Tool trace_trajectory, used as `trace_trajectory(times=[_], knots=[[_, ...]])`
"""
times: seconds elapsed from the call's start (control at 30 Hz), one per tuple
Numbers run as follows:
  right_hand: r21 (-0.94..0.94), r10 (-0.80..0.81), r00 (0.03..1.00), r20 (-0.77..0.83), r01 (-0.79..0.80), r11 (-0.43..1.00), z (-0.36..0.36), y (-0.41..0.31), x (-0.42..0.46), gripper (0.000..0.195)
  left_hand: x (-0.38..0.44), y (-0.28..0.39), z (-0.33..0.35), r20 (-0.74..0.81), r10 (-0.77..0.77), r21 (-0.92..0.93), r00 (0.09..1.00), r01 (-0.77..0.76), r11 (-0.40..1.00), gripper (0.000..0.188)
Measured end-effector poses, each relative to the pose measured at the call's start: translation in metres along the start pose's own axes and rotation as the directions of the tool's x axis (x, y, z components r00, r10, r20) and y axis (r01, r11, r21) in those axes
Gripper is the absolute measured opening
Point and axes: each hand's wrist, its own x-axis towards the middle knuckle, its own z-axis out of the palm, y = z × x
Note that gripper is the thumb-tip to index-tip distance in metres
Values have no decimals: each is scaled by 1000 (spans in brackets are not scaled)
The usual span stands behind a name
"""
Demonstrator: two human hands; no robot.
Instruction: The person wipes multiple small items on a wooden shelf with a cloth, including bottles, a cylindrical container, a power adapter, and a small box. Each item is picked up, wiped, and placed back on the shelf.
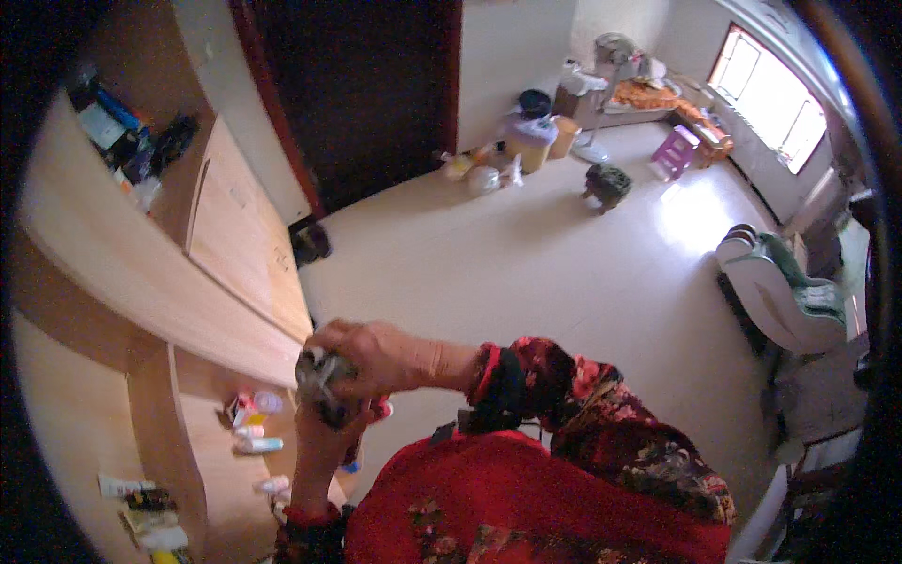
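Note:
My right hand (363,352) is bent over a crumpled grey bundle (325,381), which looks like a cloth, and grips it from above. From below, my left hand (328,430) meets the same bundle, and the two hands are close together. The left fingers are partly hidden by the bundle and the right hand. A small red and white thing (382,409) shows beside the hands; what it is cannot be made out. Both hands are in front of the edge of a light wooden shelf unit (239,303).
Small bottles and tubes (261,444) lie on the lower shelf; dark bags and packets (134,134) fill another compartment. Beyond the tiled floor (493,275) are a dark doorway (359,84), a low stool (607,187), a purple plastic stool (676,149), a standing fan (613,49) and a white-and-green massage chair (775,296).

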Motion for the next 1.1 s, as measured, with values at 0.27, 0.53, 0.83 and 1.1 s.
trace_trajectory(times=[0.27,0.53,0.83,1.1], knots=[[137,-170,985,15,167,977,-6,-14,6,46,17,44,-13,617,-94,-467,781,460,755,60],[-70,139,978,-153,-151,986,-17,8,3,35,45,46,10,491,-101,-473,865,362,803,52],[-112,266,926,-267,-304,946,-29,18,2,34,63,43,28,187,127,20,974,-133,991,66],[-94,71,969,-238,-96,991,-34,3,6,31,65,39,-1,702,-15,-582,712,586,563,71]])
